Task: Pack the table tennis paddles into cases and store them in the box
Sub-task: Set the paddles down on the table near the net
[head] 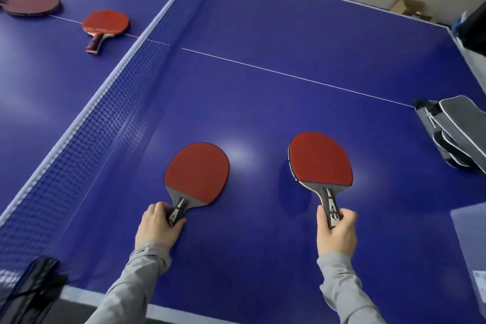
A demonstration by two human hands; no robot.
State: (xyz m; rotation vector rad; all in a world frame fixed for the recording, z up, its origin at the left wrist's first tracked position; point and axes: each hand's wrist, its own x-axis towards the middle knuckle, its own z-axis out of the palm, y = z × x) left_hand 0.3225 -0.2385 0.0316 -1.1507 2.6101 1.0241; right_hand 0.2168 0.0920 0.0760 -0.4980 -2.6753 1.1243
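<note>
Two red paddles are near me on the blue table (289, 21). My left hand (157, 226) grips the handle of the left paddle (197, 172), which lies flat on the table. My right hand (336, 231) holds the handle of the right paddle (319, 159), lifted a little with its blade tilted above the surface. Beyond the net lie two more red paddles, one (106, 22) close to the net and another (33, 4) at the far left. A pile of grey paddle cases (455, 129) lies at the right edge. A translucent box (470, 244) shows at the lower right.
The net (105, 102) runs diagonally across the table from lower left to top centre. A black net clamp (34, 287) sits at the lower left corner. Cardboard boxes (410, 8) stand on the floor beyond the table's far edge.
</note>
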